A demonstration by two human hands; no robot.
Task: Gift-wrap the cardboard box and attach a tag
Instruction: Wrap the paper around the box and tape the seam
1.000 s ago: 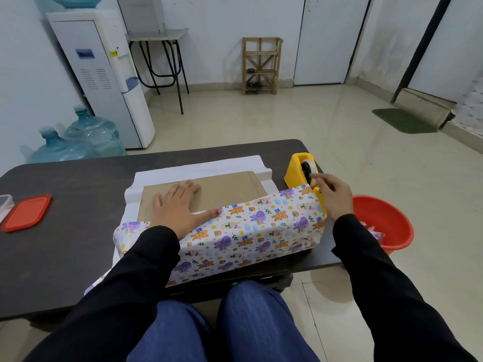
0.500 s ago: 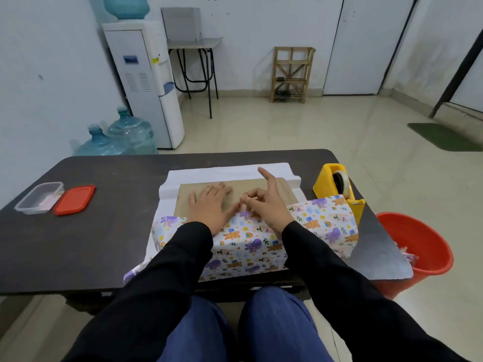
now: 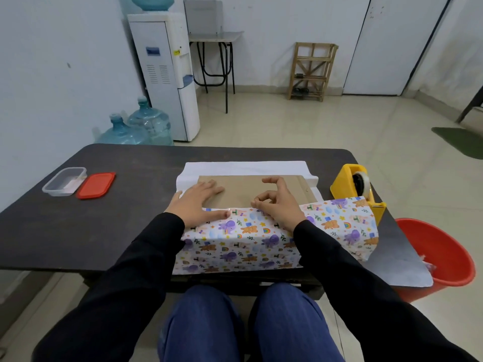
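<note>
Both hands are meeting on the paper's edge across the box top
The cardboard box [image 3: 245, 188] is lying flat on the worktop [image 3: 104, 226], long axis running left to right, with the wrapping paper [image 3: 251, 239] coming up its near side and ending in an edge along that same axis. The left hand [image 3: 194, 202] is pressing flat on the box, fingers straight and slightly apart, thumb lying on the paper edge. The right hand [image 3: 279, 205] is pinching thumb and forefinger together right on that edge, just beside the left thumb, the other fingers curling above; whether a strip of tape is sitting in the pinch is too small to tell. The tape dispenser [image 3: 355, 186] is standing to the right, nearer the right hand, so any fixing looks like that hand's job
</note>
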